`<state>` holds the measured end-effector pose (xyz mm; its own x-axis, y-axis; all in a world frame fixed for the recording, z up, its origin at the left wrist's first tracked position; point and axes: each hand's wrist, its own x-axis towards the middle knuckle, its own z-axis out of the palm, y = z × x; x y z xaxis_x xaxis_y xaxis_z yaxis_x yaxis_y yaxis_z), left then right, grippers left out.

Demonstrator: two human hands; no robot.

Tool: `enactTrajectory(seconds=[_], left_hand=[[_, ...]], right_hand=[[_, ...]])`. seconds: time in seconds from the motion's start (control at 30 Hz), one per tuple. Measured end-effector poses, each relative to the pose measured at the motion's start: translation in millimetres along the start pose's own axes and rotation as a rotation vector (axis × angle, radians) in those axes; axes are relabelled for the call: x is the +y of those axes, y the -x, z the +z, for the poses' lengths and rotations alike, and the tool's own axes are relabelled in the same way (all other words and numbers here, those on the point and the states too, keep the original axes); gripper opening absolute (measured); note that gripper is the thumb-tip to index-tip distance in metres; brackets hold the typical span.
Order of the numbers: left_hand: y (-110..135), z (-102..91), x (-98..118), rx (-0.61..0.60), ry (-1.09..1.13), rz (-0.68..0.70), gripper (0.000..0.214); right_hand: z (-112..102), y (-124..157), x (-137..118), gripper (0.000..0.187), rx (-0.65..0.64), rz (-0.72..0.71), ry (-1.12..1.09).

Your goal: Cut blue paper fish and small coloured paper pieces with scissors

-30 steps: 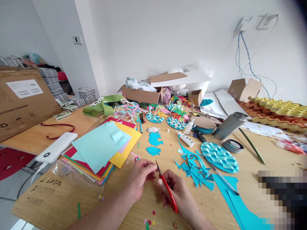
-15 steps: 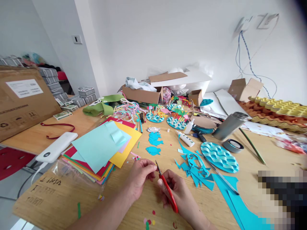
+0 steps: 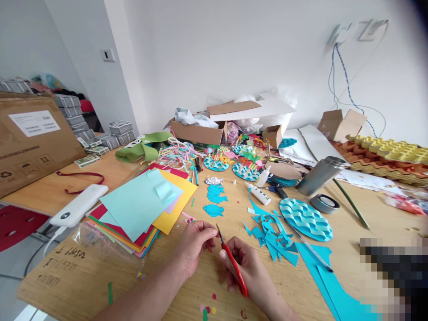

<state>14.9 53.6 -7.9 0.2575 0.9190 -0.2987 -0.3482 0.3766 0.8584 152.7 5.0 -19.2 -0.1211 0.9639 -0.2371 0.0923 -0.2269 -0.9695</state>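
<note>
My right hand [image 3: 245,263] grips red-handled scissors [image 3: 234,264], their blades pointing up and away toward my left fingers. Thumb and fingertips of my left hand [image 3: 197,243] are pinched together beside the blade tips; whatever they hold is too small to make out. Just beyond my hands lie blue paper fish [image 3: 214,210] in a column, with a white patterned fish [image 3: 214,181] at its far end. To the right is a heap of blue paper scraps [image 3: 272,238]. Small coloured paper dots [image 3: 207,310] are scattered on the near tabletop.
At left are stacked coloured paper sheets [image 3: 133,205] and a white power bank [image 3: 80,205]. On the right stand a steel flask [image 3: 321,176], a tape roll [image 3: 325,203] and a wavy blue paper oval [image 3: 306,219]. Glue bottles [image 3: 260,194] lie mid-table; cardboard boxes [image 3: 197,133] line the back.
Almost nothing differs. Both hands and the scissors stay in nearly the same place, with only a very slight shift of the left fingers.
</note>
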Motion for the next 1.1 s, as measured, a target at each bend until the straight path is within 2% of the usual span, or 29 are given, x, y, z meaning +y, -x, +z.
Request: enactTrajectory(seconds=[1.1], left_hand=[[0.2, -0.3, 1.0, -0.015, -0.031, -0.013, 0.017]], right_hand=[[-1.0, 0.6, -0.9, 0.052, 0.008, 0.009, 0.002]])
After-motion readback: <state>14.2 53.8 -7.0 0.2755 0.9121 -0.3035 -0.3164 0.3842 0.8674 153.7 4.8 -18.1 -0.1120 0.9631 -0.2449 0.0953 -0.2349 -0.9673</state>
